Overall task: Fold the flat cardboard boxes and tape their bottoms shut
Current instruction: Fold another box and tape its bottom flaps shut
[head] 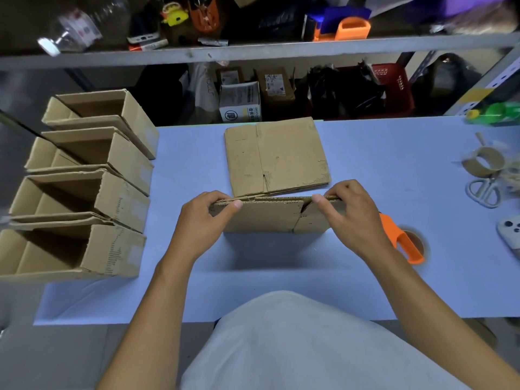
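Pinching the upper corrugated edge, the left hand (pixel 209 218) and right hand (pixel 349 212) held a flat cardboard box (pixel 267 216) upright, long axis running between the fingers.

Scissors (pixel 483 191), phone (pixel 511 231) and green bottle (pixel 495 114) at table's (pixel 365 142) right.

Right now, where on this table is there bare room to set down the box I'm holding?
Bare tabletop lies between the row of folded boxes and the flat stack, and between that stack and the empty tape core. The near strip in front of the held box is free too. The right edge is crowded: scissors, tape dispenser.
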